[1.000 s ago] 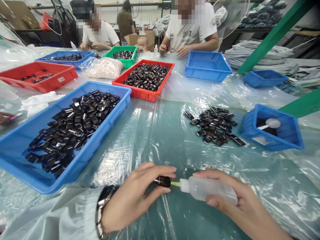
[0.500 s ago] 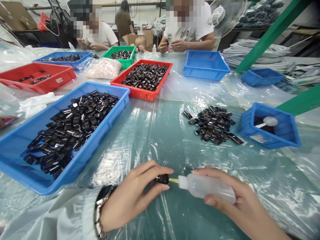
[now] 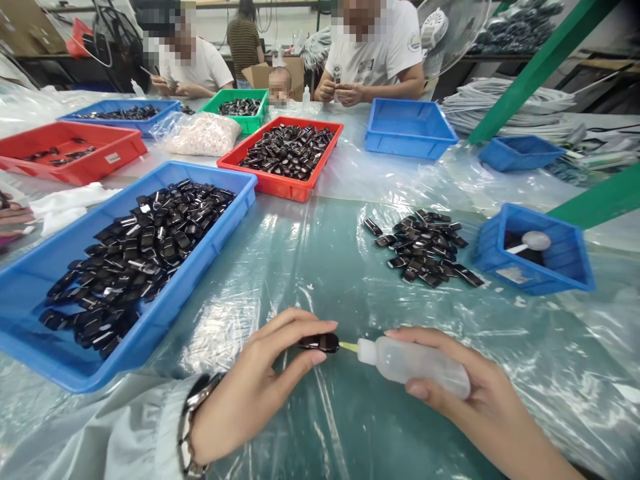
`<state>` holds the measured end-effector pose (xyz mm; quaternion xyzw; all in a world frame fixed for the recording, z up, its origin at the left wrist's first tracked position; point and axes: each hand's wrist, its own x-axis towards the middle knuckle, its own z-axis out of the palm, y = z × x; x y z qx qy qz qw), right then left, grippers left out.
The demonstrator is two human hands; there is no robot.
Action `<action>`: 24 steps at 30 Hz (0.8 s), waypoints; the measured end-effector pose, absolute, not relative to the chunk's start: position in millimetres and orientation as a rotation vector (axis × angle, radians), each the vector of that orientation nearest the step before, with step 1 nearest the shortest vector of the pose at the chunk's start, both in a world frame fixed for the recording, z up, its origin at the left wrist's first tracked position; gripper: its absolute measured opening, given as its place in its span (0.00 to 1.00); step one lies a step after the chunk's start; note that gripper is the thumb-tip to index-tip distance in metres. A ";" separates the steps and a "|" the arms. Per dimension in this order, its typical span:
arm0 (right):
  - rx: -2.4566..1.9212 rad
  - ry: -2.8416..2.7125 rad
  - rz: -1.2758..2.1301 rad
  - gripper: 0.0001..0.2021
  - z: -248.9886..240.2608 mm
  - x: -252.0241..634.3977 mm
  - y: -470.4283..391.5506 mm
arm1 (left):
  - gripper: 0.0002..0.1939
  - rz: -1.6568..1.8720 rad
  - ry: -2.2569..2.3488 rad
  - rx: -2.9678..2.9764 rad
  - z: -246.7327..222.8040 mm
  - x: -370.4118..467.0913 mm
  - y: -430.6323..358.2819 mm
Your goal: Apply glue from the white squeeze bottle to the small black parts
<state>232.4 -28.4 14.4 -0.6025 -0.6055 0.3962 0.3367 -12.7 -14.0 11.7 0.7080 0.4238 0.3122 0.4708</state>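
Note:
Between the thumb and fingers of my left hand (image 3: 265, 383) is a small glossy black plastic piece (image 3: 323, 343), its exact kind unclear. My right hand (image 3: 480, 390) is wrapped round a translucent white squeeze bottle (image 3: 420, 365), lying nearly level. The bottle's thin yellowish nozzle (image 3: 349, 347) points left, its tip at the right end of the black piece. Beyond my right hand lies a loose pile of similar black pieces (image 3: 425, 247). To the left, a large blue tray (image 3: 200, 267) holds many more of them.
A small blue bin (image 3: 525, 277) with a white spoon (image 3: 533, 241) stands right of the pile. Farther back are a red tray (image 3: 287, 190), a green tray (image 3: 260, 113) and a blue tray (image 3: 410, 143). People sit across the table; another person's hand (image 3: 13, 217) shows at far left.
My left hand has shifted slightly up and left, and the black piece now shows more of its length. The bottle stays nearly still. The other person's hand at far left shows more.

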 end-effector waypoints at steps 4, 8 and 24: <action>-1.538 -1.629 1.040 0.11 12.8 233.6 -29.1 | 0.17 0.807 1.078 1.764 8.9 -13.1 -15.7; -1.564 -1.526 1.104 0.11 15.2 229.5 -31.6 | 0.16 0.818 1.060 1.795 8.4 -13.0 -17.5; -1.507 -1.642 1.122 0.10 10.3 238.7 -28.0 | 0.12 0.814 1.011 1.839 11.2 -13.9 -17.9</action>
